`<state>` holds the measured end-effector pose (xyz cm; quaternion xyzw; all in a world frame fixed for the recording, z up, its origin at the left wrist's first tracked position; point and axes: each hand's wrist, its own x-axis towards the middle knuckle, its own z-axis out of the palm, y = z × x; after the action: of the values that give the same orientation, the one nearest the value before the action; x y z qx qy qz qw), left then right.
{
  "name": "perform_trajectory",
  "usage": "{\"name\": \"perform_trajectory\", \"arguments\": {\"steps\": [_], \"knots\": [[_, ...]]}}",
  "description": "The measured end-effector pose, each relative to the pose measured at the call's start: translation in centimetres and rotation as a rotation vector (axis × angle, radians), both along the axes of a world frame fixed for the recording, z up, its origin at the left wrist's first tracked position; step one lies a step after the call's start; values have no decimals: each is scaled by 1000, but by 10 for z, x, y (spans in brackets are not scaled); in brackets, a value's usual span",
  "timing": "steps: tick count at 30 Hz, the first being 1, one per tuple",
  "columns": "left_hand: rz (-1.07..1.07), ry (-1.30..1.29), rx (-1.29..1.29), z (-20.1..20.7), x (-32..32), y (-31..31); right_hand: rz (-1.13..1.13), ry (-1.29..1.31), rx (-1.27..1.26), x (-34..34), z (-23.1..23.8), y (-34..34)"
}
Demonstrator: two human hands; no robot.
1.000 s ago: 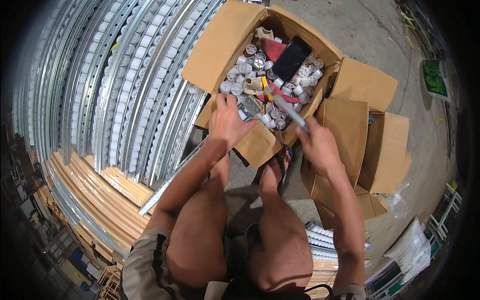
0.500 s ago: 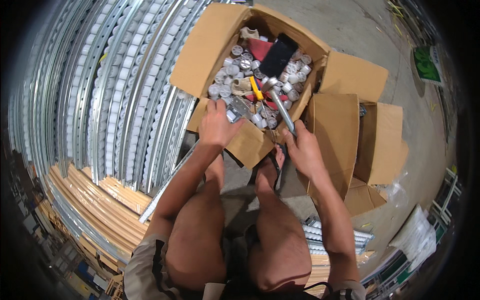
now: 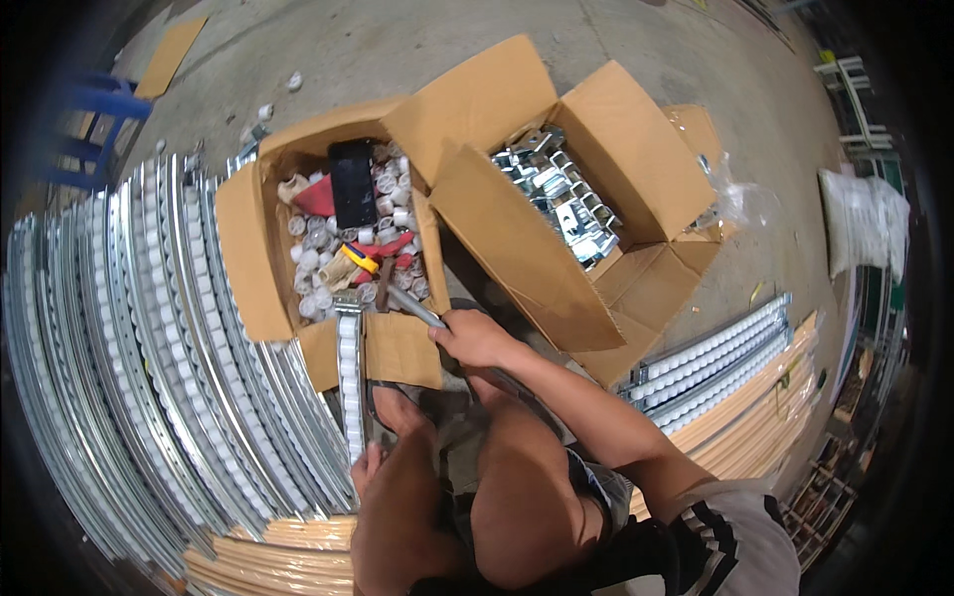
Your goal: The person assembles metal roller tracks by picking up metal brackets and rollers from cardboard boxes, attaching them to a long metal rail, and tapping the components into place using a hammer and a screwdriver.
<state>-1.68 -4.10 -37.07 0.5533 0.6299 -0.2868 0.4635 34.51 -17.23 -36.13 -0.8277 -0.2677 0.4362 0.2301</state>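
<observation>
My right hand is closed round the grey handle of a hammer, whose head lies over the near edge of a cardboard box of white rollers. In front of my left leg, a metal roller track with white wheels runs toward me from that box's near flap. Its far end carries a metal bracket. My left hand, partly hidden by my knee, has its fingers curled at the near end of the track. Inside the box lie a black phone, a yellow-handled tool and red-and-cream gloves.
To the right, a second open cardboard box holds shiny metal brackets. Long roller tracks lie side by side on the left. More tracks and tan tubes lie at right. A blue plastic stool stands far left.
My view has swung to the right, bringing the brackets into sight. My left hand has left the roller box's near edge for the track's near end. The hammer has tilted lower.
</observation>
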Motion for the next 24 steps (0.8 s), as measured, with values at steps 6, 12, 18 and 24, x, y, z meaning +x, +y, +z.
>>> {"name": "perform_trajectory", "arguments": {"steps": [6, 12, 18, 24], "knots": [[345, -58, -28, -34, -2, 1, 106, -264, -5, -13, 45, -33], [441, -194, 80, -50, 29, 10, 218, -141, 426, 21, 168, -83], [522, -305, 201, -43, 44, 21, -987, -727, 614, 179, 202, -211], [609, -409, 285, -35, 50, 25, -938, -471, 120, 239, 58, -348]]}}
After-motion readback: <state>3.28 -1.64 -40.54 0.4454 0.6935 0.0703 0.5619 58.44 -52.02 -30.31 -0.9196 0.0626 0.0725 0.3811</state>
